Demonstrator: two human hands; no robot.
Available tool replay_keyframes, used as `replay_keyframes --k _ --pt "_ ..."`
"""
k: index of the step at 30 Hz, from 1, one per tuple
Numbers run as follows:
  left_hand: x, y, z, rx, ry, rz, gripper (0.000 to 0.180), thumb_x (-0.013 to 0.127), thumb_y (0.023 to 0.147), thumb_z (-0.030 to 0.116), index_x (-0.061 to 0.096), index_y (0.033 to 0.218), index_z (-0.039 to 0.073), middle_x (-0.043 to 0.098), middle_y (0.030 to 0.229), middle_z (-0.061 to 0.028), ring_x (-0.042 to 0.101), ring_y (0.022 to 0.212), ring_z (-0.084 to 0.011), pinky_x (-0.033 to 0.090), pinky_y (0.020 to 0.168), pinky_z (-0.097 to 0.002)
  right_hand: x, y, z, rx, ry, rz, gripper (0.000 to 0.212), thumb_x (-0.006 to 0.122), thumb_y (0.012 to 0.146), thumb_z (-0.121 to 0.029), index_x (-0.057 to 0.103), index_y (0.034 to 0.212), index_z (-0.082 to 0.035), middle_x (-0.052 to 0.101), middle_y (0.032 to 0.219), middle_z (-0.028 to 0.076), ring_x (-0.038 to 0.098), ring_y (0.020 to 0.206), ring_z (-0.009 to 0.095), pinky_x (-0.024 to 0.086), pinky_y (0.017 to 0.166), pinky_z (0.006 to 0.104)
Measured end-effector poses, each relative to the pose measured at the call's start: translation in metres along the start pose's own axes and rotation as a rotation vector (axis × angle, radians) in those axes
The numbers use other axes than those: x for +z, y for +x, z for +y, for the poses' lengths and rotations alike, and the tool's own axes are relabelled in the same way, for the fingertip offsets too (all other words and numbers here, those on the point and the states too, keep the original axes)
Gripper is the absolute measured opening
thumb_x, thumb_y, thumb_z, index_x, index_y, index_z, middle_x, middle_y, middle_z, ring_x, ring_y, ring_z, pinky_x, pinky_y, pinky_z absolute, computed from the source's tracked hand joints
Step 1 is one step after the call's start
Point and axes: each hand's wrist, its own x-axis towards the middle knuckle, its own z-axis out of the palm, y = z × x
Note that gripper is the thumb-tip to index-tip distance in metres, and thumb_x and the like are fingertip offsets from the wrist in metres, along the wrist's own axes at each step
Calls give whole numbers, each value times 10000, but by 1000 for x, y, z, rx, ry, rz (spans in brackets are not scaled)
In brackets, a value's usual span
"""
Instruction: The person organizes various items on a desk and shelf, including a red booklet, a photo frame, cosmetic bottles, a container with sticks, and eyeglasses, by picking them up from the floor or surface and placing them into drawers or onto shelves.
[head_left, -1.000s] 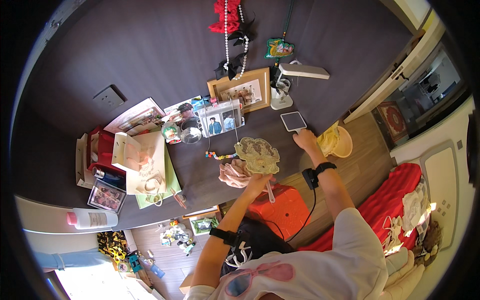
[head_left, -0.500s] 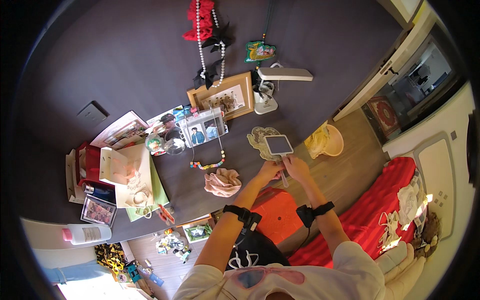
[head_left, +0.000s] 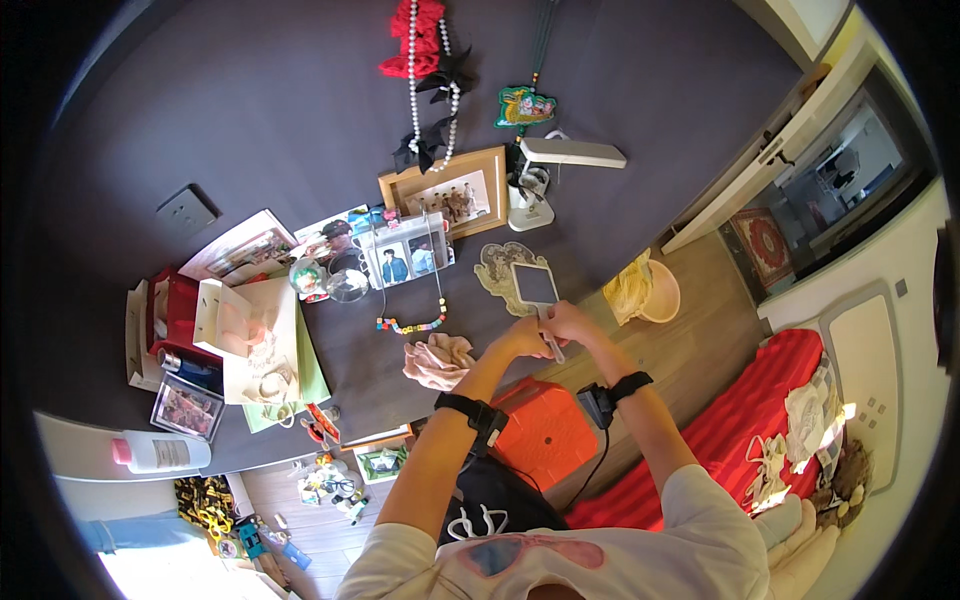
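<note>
A small hand mirror [head_left: 536,284] with a pale rectangular frame is held over the front right part of the dark desk. My left hand [head_left: 524,338] is closed at its handle, whose lower end sticks out below the fingers. Just to the right, my right hand [head_left: 568,322] is closed around the upper handle, close under the frame. The two hands almost touch, and their fingertips are partly hidden. Behind the mirror lies a lacy, scallop-edged mat [head_left: 496,266]. A crumpled pink cloth [head_left: 438,362] lies left of my left hand.
A white desk lamp [head_left: 570,153] and a wooden picture frame [head_left: 452,199] stand at the back. Left are a bead string [head_left: 412,326], paper bags [head_left: 262,340] and a white bottle [head_left: 160,453]. An orange stool [head_left: 545,437] stands below my arms; a basin [head_left: 660,292] is at right.
The whole view has shifted slightly. Both hands and the mirror have moved a little left and the mirror now overlaps the mat's right edge. The left fingers sit closer around the handle.
</note>
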Motion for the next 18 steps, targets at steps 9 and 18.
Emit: replay_keyframes --k 9,18 --pt "21 -36 -43 -48 -142 163 298 540 757 302 558 709 8 542 579 -55 513 485 -128 423 471 -275 0 25 28 -97 -596 589 348 522 751 -323 596 709 14 590 754 227 583 733 358 464 666 439" --pt "21 -99 -66 -162 -120 209 364 522 805 304 553 1007 2 586 794 -52 553 660 -118 460 565 -240 25 27 30 -147 -571 643 351 498 771 -302 588 702 31 586 723 237 572 687 388 466 647 451"
